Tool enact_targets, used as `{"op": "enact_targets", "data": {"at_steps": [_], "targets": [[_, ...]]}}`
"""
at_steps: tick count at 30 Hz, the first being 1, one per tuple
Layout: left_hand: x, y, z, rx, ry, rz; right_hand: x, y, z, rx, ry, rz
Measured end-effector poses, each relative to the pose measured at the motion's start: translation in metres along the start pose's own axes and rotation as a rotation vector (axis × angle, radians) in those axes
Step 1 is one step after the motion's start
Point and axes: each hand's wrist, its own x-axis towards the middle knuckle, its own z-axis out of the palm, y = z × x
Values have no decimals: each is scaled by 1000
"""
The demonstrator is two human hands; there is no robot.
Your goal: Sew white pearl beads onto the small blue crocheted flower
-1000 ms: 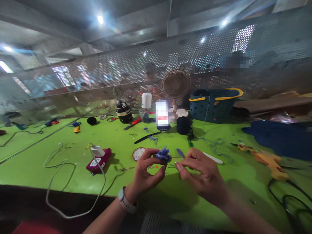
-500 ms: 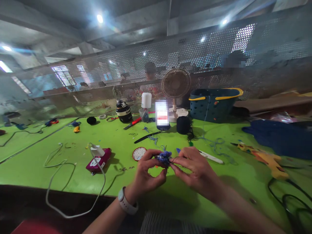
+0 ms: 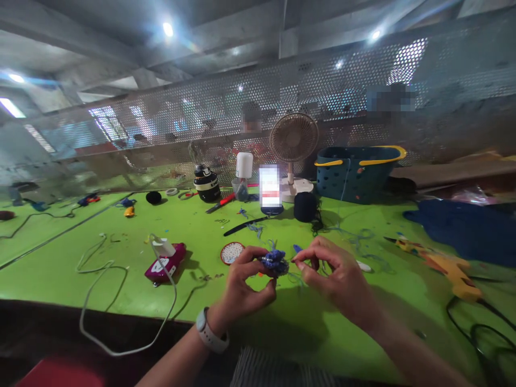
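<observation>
My left hand [image 3: 244, 285] is closed on a small blue yarn piece [image 3: 274, 261], pinched between thumb and fingers just above the green table [image 3: 121, 258]. A white watch sits on that wrist. My right hand [image 3: 336, 274] hovers close to the right of the yarn piece, thumb and forefinger pinched together on something thin that I cannot make out. A round dish of white beads [image 3: 231, 252] lies just behind my left hand.
A magenta power bank [image 3: 164, 263] with white charger and cable lies at the left. A yellow glue gun [image 3: 439, 263] lies at the right. At the back stand a fan [image 3: 293, 140], a blue basket [image 3: 355, 171], a dark yarn ball [image 3: 305, 206] and a phone [image 3: 269, 188].
My right hand came in to touch the yarn piece, then drew back slightly to the right with its fingertips pinched. My left hand kept its hold in place.
</observation>
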Motion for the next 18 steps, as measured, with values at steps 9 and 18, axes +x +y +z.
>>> {"op": "enact_targets", "data": {"at_steps": [9,18], "targets": [[0,-2,-6,-1,-16,-13,-3,2,-6,-322,76,-317],[-2,-3,-7,8,-6,-32,4,0,-5,-436,256,-330]]}}
